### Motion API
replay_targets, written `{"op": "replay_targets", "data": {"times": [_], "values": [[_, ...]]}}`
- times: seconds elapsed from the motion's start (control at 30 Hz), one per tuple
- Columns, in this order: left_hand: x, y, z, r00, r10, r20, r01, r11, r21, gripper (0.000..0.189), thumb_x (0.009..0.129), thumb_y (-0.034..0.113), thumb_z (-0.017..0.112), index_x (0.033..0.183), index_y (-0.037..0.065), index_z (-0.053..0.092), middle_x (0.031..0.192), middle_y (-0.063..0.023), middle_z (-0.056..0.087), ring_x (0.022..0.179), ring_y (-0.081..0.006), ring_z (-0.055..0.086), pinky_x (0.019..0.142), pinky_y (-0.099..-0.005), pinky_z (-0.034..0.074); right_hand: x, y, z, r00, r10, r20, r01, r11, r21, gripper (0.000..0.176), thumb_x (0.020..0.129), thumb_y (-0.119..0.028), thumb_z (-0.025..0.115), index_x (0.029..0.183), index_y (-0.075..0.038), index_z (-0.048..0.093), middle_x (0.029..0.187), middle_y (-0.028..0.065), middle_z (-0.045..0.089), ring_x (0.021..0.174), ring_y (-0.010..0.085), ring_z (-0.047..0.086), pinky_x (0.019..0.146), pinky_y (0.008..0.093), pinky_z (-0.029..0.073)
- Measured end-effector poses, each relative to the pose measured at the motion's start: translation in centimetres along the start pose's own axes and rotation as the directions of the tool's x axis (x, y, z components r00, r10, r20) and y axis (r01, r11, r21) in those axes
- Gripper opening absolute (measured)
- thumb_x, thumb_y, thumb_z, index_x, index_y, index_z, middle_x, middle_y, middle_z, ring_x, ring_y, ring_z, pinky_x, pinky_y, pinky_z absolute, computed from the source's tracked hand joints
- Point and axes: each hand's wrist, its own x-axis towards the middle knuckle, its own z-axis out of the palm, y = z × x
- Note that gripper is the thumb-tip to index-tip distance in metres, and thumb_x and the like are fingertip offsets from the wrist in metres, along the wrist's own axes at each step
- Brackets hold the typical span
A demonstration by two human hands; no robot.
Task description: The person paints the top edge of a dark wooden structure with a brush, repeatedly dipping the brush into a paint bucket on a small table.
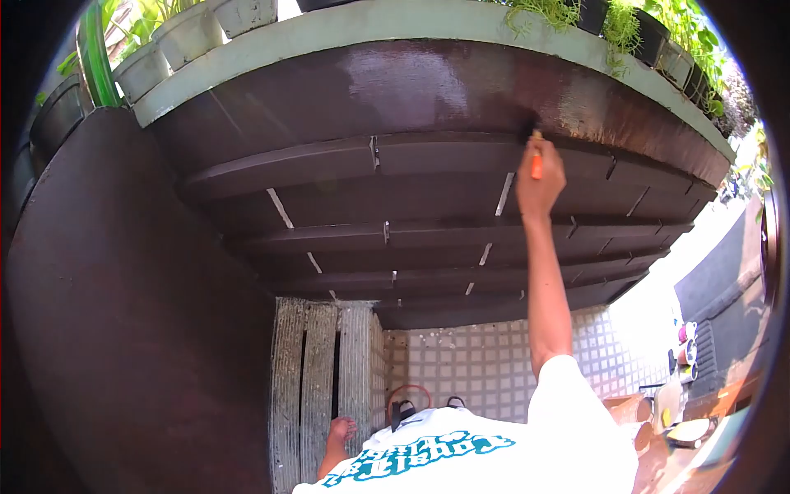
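My right hand [541, 183] is closed around a paintbrush [537, 165] with an orange handle, the arm stretched forward and up. Its dark bristles touch the upper band of a dark brown wall [313, 99]. Just right of the brush, the band shows a streaky, lighter reddish patch; farther left it has a glossy sheen. Below run stepped brown ledges [444, 193] with short pale vertical marks. My left hand [342, 430] hangs low beside a slatted wooden bench [355, 362], fingers loosely apart, and nothing shows in it.
Potted plants [188, 37] line the pale green ledge [329, 45] above the wall. A curved brown surface [99, 272] stands close on the left. Tiled floor [461, 362] lies below, with a thin reddish ring [409, 389] near my feet. Pots and containers [688, 354] stand at right.
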Motion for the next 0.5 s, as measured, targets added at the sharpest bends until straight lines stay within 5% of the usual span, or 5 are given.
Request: {"op": "replay_targets", "data": {"times": [0.1,0.27,0.4,0.5], "values": [[-0.7,0.6,0.3,1.000,0.018,-0.002,-0.018,1.000,0.003,0.028,0.100,0.019,0.051,0.122,0.010,0.064,0.120,-0.0098,0.072,0.103,-0.0275,0.072,0.083,-0.0470,0.053,-2.0,-5.9,3.8,0.990,-0.141,-0.001,0.141,0.989,0.052,0.011,0.098,-0.011,0.063,0.103,-0.001,0.067,0.094,0.0169,0.071,0.088,0.0391,0.068,0.082,0.0486,0.054],[-2.0,0.8,1.6,0.998,0.062,0.012,-0.062,0.998,0.003,0.027,0.100,0.019,0.050,0.122,0.010,0.064,0.120,-0.0094,0.072,0.103,-0.0276,0.071,0.081,-0.0466,0.055,-3.0,-11.5,6.0,0.952,-0.063,0.300,-0.127,0.809,0.573,0.011,0.096,-0.013,0.068,0.102,-0.004,0.070,0.096,0.0158,0.073,0.087,0.0348,0.070,0.080,0.0410,0.055],[-3.2,0.8,2.7,1.000,0.012,-0.009,-0.012,1.000,0.018,0.027,0.101,0.019,0.050,0.122,0.009,0.064,0.117,-0.0091,0.073,0.101,-0.0268,0.071,0.079,-0.0459,0.055,-1.4,-6.0,4.9,0.918,0.040,0.394,-0.301,0.717,0.629,0.015,0.101,-0.015,0.068,0.106,-0.001,0.072,0.106,0.0080,0.078,0.089,0.0058,0.062,0.081,0.0260,0.052],[-3.2,0.6,3.0,1.000,0.021,0.004,-0.021,0.997,0.078,0.027,0.101,0.021,0.051,0.121,0.009,0.065,0.114,-0.0086,0.073,0.099,-0.0260,0.071,0.078,-0.0458,0.055,0.5,0.2,0.5,0.941,0.052,0.333,-0.240,0.798,0.553,0.016,0.102,-0.015,0.069,0.107,0.000,0.073,0.101,0.0049,0.076,0.089,0.0065,0.063,0.081,0.0250,0.051]]}}
